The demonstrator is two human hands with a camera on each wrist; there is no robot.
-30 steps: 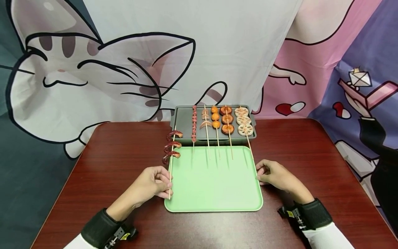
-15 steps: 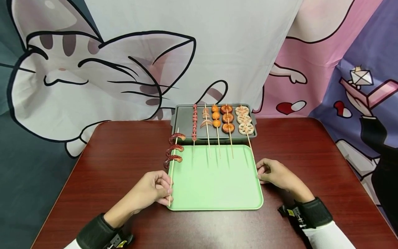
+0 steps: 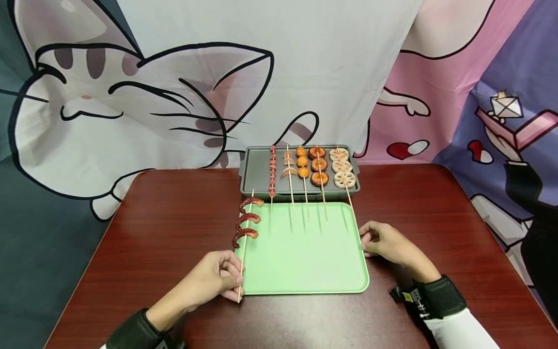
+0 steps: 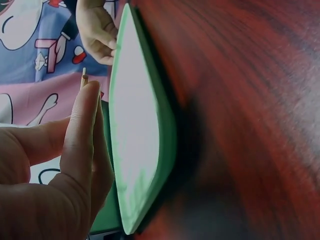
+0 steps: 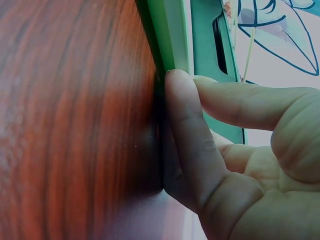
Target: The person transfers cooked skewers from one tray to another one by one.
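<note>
Five skewers (image 3: pixel 319 166) are already lying on the grey tray (image 3: pixel 256 168), so these are looking done; one tentacle skewer (image 3: pixel 249 216) is not yet lying down and is probably the part left. The left hand (image 3: pixel 218 276) is pinching its stick (image 3: pixel 246 245) over the left edge of the green tray (image 3: pixel 301 261). The grip of the right hand (image 3: pixel 383 244) is pinching this tray's right edge. Two trays are standing on the worktop (image 3: pixel 196 203). Three tentacle pieces (image 3: pixel 249 231), three orange balls (image 3: pixel 302 172), three brown rounds (image 3: pixel 319 179) and three lotus slices (image 3: pixel 345 180) are showing.
</note>
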